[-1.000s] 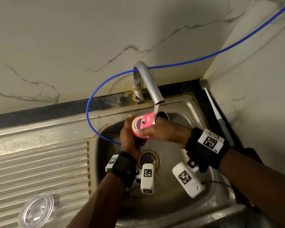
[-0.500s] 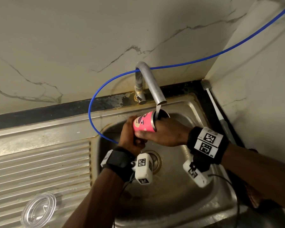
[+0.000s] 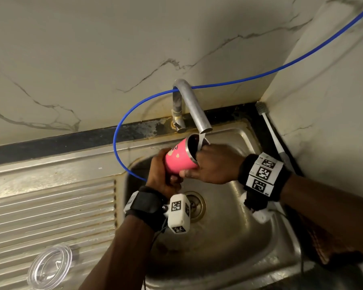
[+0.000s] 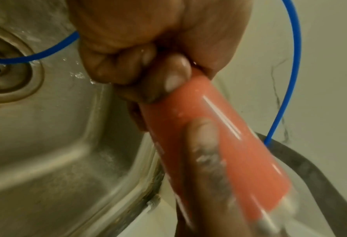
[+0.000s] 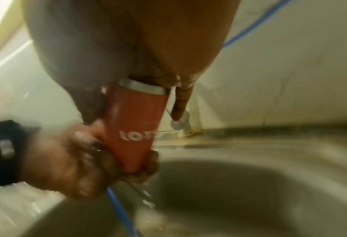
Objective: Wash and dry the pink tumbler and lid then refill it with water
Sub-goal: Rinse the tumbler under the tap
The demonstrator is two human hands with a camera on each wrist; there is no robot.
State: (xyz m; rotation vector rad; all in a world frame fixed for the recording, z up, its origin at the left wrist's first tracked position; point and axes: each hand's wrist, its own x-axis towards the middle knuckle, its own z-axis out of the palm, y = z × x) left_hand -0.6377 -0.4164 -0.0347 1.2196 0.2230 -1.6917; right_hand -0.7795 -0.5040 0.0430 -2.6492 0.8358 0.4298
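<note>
A: Marble wall behind, steel sink below both hands. Tumbler position?

B: I log the pink tumbler tilted under the tap, water running onto its rim. Left hand wraps its base; right hand curls round its mouth end. Clear lid lies well left of the left hand.

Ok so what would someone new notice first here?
Probably the pink tumbler, tilted under the tap over the sink, with water running into its mouth. The left hand grips its base and the right hand holds its rim. Next, the blue hose looping across the wall, and the clear lid on the drainboard.
</note>
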